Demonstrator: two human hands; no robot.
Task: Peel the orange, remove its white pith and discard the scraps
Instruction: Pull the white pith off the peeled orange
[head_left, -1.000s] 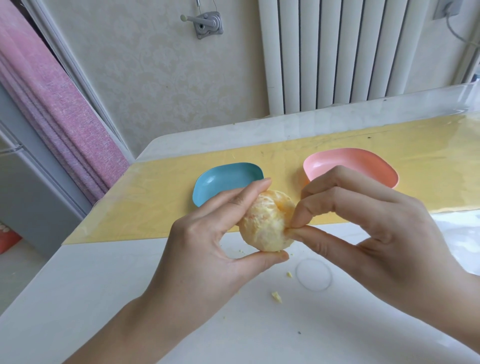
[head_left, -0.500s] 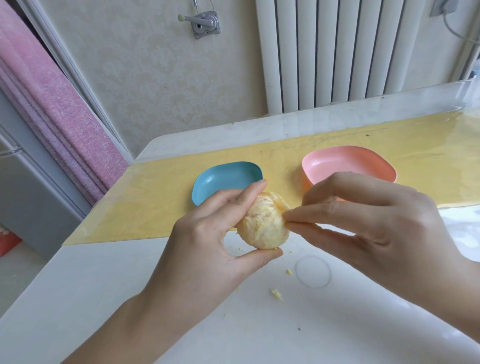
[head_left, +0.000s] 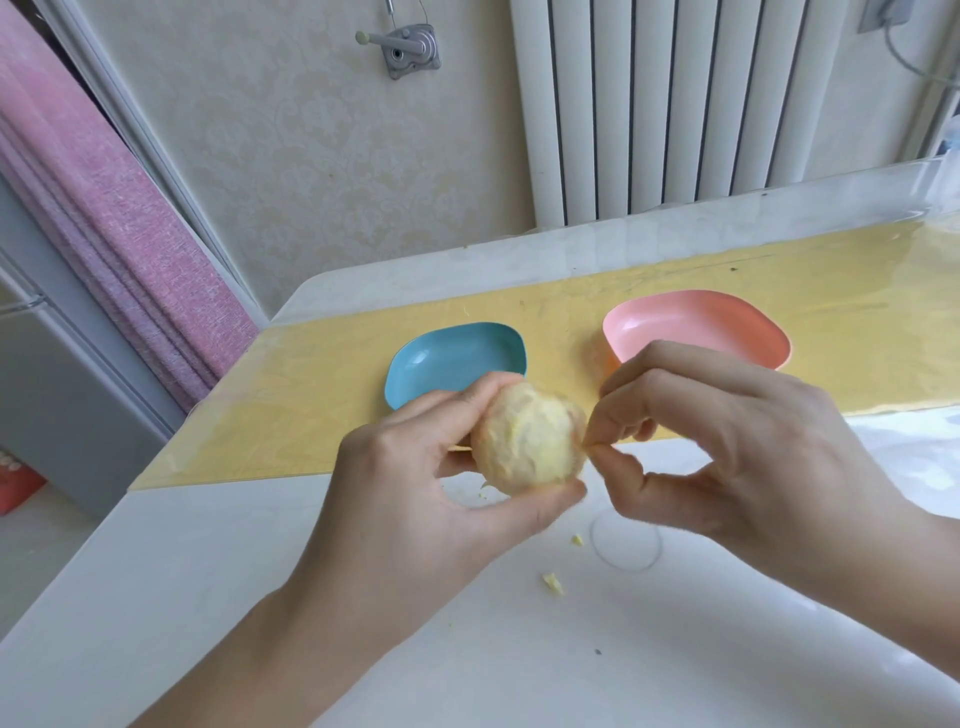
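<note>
This looks like a room in a home. A white column radiator (head_left: 675, 104) stands against a wall (head_left: 311, 156) papered in a pale cream embossed pattern. A pink textured curtain (head_left: 104, 234) hangs at the left, and a small metal crank fitting (head_left: 405, 49) is fixed to the wall. The white desk (head_left: 208, 571) carries a yellow mat (head_left: 322, 395) under a clear cover. On it sit 2 small plastic dishes, a blue dish (head_left: 447, 358) and a pink dish (head_left: 696, 322). A grey cabinet or appliance (head_left: 62, 389) stands at the far left
</note>
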